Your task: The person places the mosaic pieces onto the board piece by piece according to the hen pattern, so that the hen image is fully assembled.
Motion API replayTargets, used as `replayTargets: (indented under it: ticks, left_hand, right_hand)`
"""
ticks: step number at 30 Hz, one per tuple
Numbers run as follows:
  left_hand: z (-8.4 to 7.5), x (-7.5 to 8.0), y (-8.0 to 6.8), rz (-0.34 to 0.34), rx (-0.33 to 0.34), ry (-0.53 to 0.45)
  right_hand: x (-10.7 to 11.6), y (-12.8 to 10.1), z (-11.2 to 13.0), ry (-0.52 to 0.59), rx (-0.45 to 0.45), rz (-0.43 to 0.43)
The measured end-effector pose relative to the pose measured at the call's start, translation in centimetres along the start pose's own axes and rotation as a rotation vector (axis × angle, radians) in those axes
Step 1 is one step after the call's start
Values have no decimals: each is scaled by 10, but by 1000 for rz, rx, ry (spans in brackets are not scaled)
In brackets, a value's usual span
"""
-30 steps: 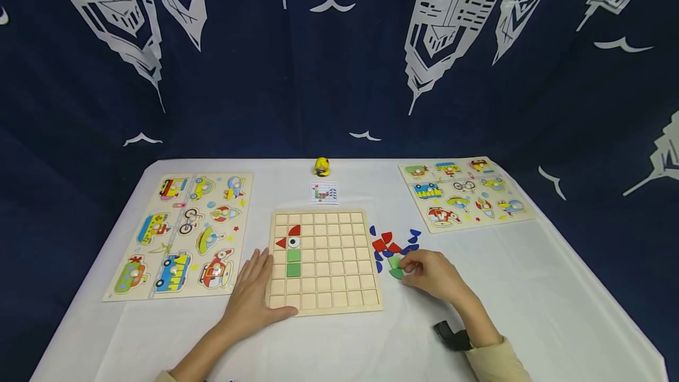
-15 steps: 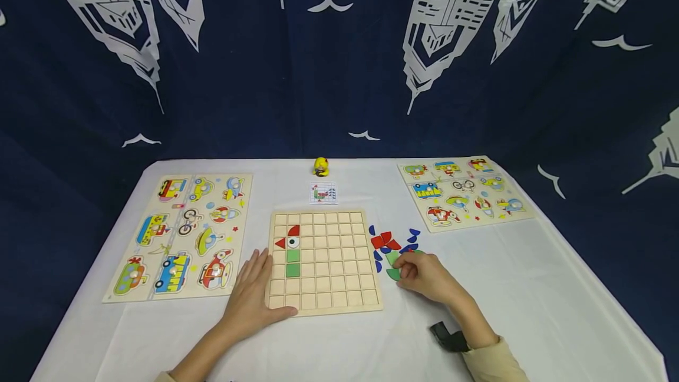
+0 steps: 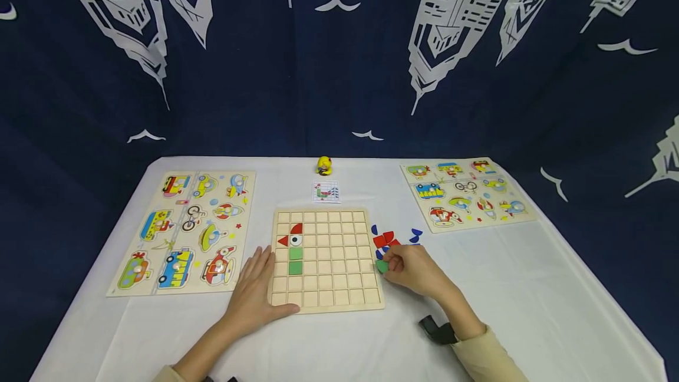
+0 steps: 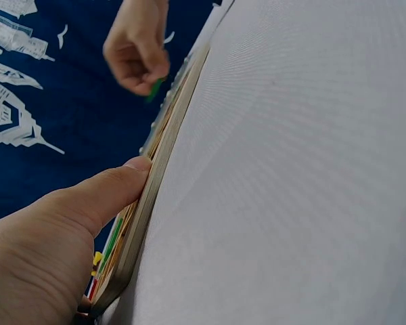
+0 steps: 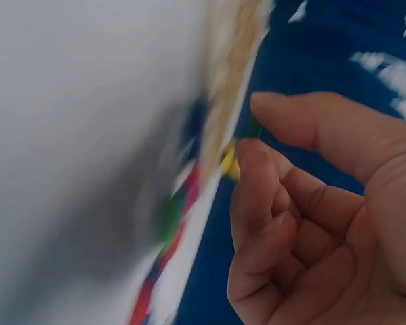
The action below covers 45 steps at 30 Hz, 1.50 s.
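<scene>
My right hand pinches a green wooden piece with a curved edge at the right side of the wooden grid board. In the right wrist view the green piece shows between thumb and forefinger. My left hand rests along the board's left edge, fingers straight, thumb on its front corner. In the board's left columns sit a red quarter-round, a red triangle, an eye piece and two green squares. My right hand hides part of the loose pieces.
Red pieces and blue half-rounds lie loose right of the board. A pattern card and a yellow figurine stand behind it. Picture puzzle boards lie at left and right.
My right hand has picked up the green curved piece from among the loose pieces and moved left with it to the board's right edge. My left hand stays on the board.
</scene>
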<state>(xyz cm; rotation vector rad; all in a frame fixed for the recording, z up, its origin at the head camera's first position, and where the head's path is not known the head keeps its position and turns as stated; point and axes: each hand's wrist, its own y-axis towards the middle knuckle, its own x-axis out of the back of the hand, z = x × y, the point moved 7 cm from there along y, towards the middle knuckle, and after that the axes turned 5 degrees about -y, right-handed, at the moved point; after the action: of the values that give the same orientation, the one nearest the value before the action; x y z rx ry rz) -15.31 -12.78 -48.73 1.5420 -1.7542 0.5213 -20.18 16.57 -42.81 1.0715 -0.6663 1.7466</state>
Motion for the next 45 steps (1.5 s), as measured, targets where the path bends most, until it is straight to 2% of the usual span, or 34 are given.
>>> replayTargets:
  ticks: [4,9,15,21,33,45]
  left_hand:
    - [0,0,0,-3,-6,5]
    - [0,0,1,-4,-7,8]
    - [0,0,0,6,0,6]
    - [0,0,0,1,-5,11]
    - [0,0,0,10,6,3]
    - [0,0,0,8,7,12]
  right_hand:
    - [-8,15,46,42,112,19]
    - [-34,29,96,64,209,68]
    - [-64,39,128,22,249,140]
    - [-76,45,134,-13,244,139]
    - [-84,50,133,-29,230,124]
    - [-87,52,130,5,202,116]
